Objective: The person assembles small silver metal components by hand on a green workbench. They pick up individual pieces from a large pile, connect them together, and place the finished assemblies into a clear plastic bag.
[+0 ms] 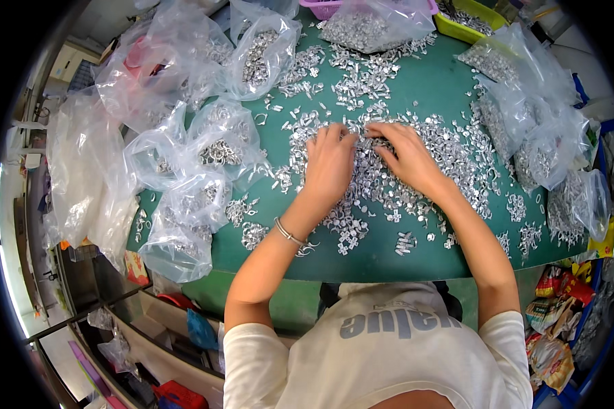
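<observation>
A green table (423, 88) is strewn with many small shiny metal parts (457, 157), heaped thickest in the middle. My left hand (329, 163) lies palm down on that heap, fingers together. My right hand (404, 155) rests beside it, fingertips meeting the left hand's over the parts. Whether either hand pinches a part cannot be seen. A thin bracelet (288, 233) circles my left wrist.
Several clear plastic bags of the same metal parts crowd the left side (205, 198), the far edge (372, 27) and the right side (546, 150). A purple bin (320, 8) and a yellow-green bin (471, 24) stand at the back. Shelves with clutter lie below left.
</observation>
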Action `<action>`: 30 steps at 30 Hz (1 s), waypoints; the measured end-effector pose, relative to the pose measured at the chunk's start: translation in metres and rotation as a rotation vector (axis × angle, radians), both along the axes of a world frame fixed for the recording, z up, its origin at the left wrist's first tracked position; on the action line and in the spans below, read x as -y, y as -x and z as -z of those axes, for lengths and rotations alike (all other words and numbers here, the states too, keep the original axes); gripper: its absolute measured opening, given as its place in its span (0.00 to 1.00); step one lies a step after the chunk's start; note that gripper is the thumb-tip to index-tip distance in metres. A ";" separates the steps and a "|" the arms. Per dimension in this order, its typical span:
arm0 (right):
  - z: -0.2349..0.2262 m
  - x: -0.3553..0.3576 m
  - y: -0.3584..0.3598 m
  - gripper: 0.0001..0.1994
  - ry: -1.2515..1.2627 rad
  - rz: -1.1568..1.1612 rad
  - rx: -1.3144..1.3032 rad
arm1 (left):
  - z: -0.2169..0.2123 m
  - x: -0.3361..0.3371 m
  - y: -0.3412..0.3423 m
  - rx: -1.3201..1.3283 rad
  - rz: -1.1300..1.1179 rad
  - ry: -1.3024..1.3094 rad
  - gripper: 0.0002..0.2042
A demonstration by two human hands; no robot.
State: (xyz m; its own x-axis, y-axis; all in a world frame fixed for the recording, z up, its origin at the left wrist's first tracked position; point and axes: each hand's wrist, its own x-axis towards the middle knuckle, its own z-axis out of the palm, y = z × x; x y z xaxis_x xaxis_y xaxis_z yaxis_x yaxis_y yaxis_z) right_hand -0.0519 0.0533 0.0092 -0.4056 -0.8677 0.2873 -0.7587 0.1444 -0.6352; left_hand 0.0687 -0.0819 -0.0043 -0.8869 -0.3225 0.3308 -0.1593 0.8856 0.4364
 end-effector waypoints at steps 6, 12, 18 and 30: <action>-0.010 -0.021 0.023 0.10 0.083 0.212 0.187 | -0.004 0.007 0.002 0.058 0.058 -0.039 0.07; 0.001 0.004 0.026 0.12 -0.019 0.158 0.050 | -0.005 0.014 0.007 0.019 0.197 -0.104 0.06; -0.006 -0.007 0.031 0.11 -0.105 0.133 0.122 | -0.010 0.011 -0.006 -0.089 0.125 -0.328 0.10; 0.003 0.028 0.044 0.12 -0.158 0.058 -0.182 | -0.014 0.025 0.004 -0.026 -0.111 -0.564 0.08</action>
